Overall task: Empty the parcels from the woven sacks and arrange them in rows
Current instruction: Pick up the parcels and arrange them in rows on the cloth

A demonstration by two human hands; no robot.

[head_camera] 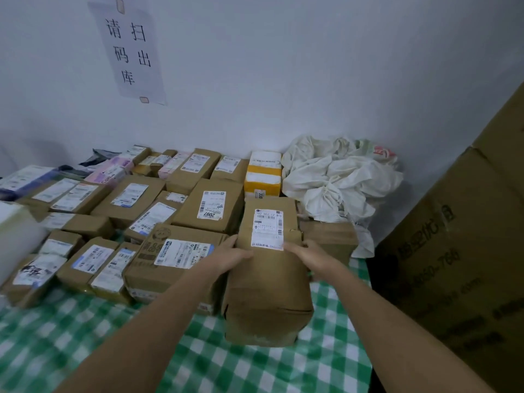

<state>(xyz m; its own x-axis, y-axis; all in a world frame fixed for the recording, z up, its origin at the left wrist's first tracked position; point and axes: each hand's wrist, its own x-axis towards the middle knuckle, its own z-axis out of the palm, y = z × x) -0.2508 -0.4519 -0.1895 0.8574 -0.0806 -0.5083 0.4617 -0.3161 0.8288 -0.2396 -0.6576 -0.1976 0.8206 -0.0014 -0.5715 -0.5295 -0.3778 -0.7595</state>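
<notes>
Two bare hands hold one long brown parcel at the right end of the rows, its long axis running from the person toward the wall, its near end facing the camera and its white shipping label lying face up on the far half. The left hand rests on the parcel's left upper edge with its fingers laid along the cardboard and the thumb on top; the right hand grips the right upper edge, thumb across the label's lower corner and fingers curled down over the side. The parcel sits on a green-and-white checked cloth, touching on its left a flat carton with a printed face and a wide label. Beyond that carton, further left of the long parcel and back toward the wall, many more brown boxes lie side by side in rows, labels up. Behind the long parcel stands a yellow-and-white box, and just right of the parcel a lower brown box. Behind that one a heap of crumpled white woven sacks lies against the wall. Far right of the parcel a large cardboard carton leans upward. On the wall above the rows hangs a paper notice with Chinese characters.
</notes>
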